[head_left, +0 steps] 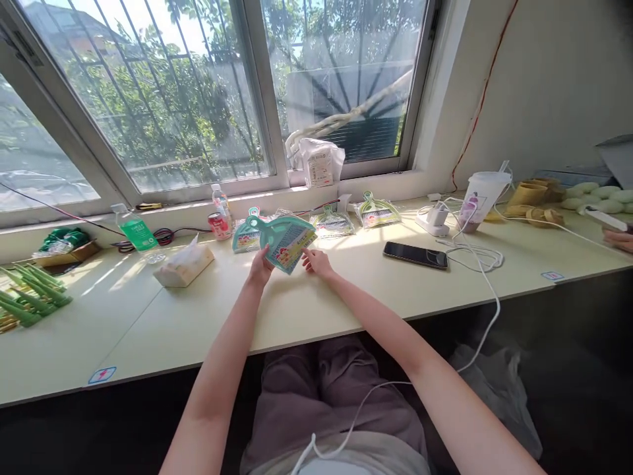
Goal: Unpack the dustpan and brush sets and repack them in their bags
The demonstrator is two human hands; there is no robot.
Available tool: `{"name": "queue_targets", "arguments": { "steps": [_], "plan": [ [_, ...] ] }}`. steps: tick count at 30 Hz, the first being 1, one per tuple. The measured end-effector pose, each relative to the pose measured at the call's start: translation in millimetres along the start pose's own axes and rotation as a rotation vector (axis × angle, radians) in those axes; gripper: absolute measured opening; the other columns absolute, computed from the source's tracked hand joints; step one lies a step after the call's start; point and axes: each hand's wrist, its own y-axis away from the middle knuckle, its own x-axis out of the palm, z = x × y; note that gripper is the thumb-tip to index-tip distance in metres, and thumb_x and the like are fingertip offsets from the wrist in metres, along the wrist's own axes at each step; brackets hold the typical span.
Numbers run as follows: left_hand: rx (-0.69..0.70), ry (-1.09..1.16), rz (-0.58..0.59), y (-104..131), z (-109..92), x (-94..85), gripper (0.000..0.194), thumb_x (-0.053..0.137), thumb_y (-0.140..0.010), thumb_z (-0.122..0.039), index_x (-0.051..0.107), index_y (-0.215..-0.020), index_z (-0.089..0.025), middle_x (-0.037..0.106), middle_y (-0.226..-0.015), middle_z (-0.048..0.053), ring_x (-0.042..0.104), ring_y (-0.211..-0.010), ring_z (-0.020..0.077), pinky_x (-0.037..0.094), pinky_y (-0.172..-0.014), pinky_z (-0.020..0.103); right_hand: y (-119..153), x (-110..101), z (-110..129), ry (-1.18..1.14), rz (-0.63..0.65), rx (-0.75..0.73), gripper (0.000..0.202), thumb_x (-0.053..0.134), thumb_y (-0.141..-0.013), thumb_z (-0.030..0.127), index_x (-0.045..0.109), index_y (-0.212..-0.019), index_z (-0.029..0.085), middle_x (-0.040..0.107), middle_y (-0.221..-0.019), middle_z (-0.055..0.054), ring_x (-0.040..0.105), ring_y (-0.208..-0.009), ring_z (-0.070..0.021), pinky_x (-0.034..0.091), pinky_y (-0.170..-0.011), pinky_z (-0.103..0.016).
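Note:
Just above the table's front half I hold a teal dustpan (pixel 271 235) with a colourful printed label on it. My left hand (pixel 260 268) grips its left lower side, thumb on the face and the other fingers behind. At its right edge, my right hand (pixel 319 262) is closed with thumb and fingertips on the corner of the label. Behind it lies another teal dustpan (pixel 241 239), partly hidden. Farther right, two green dustpans in clear wrapping, one nearer the middle (pixel 332 223) and one to its right (pixel 378 212), lie near the window sill.
Left stand a tissue pack (pixel 184 265), a green-labelled bottle (pixel 141 234) and a red can (pixel 219 226). Right are a black phone (pixel 415 255), a charger (pixel 435 219) with white cables and a drink cup (pixel 482 198). Another person's hand (pixel 618 239) shows at the right edge.

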Motion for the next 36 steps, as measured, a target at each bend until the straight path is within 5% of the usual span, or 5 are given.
{"name": "queue_targets", "arguments": {
  "steps": [11,22,31,33,36],
  "plan": [
    [-0.122,-0.159,0.204,0.0,3.0,-6.7,0.056,0.059,-0.082,-0.065,0.066,-0.106,-0.016,0.071,-0.105,0.013,0.069,-0.096,0.0254,0.056,-0.085,0.039,-14.5,-17.6,-1.9,-0.624,-0.077,0.105,0.025,0.071,-0.079,0.015,0.052,-0.093,0.022,0.07,-0.087,0.0,0.069,-0.077,-0.0132,0.06,-0.075,-0.029],
    [0.032,0.141,-0.555,-6.9,-22.4,-42.2,0.047,0.016,-0.103,-0.038,0.056,-0.115,-0.015,0.068,-0.112,0.014,0.07,-0.097,0.0167,0.057,-0.081,0.027,-6.0,-33.6,12.4,-0.541,0.109,0.084,0.023,0.08,-0.068,0.005,0.068,-0.085,0.015,0.075,-0.086,-0.005,0.071,-0.081,-0.0189,0.06,-0.084,-0.036],
    [0.115,-0.674,-1.425,33.3,-69.0,-65.8,0.06,0.036,-0.096,-0.034,0.011,-0.147,-0.014,0.013,-0.157,0.027,0.015,-0.149,0.0366,0.024,-0.116,0.059,-10.6,-33.2,6.0,-0.74,-0.183,0.079,0.018,0.072,-0.077,0.007,0.061,-0.085,0.019,0.073,-0.087,-0.001,0.07,-0.083,-0.015,0.059,-0.086,-0.03],
    [0.257,-0.879,-1.377,44.8,-70.7,-48.4,0.068,0.04,-0.095,-0.028,0.004,-0.15,-0.016,-0.005,-0.16,0.024,-0.002,-0.151,0.0366,0.009,-0.117,0.064,-10.4,-32.0,3.6,-0.726,-0.191,0.094,0.018,0.072,-0.077,0.007,0.061,-0.085,0.018,0.072,-0.086,0.0,0.07,-0.081,-0.0142,0.059,-0.086,-0.029],
    [0.517,-1.025,-0.8,48.7,-54.3,-10.4,0.061,0.043,-0.094,-0.024,0.02,-0.151,-0.024,-0.005,-0.164,0.014,-0.01,-0.15,0.0341,0.007,-0.117,0.065,-8.8,-28.5,1.1,-0.693,-0.162,0.098,0.017,0.072,-0.077,0.007,0.062,-0.085,0.018,0.072,-0.086,0.0,0.07,-0.078,-0.0137,0.06,-0.083,-0.029]
  ]
}}
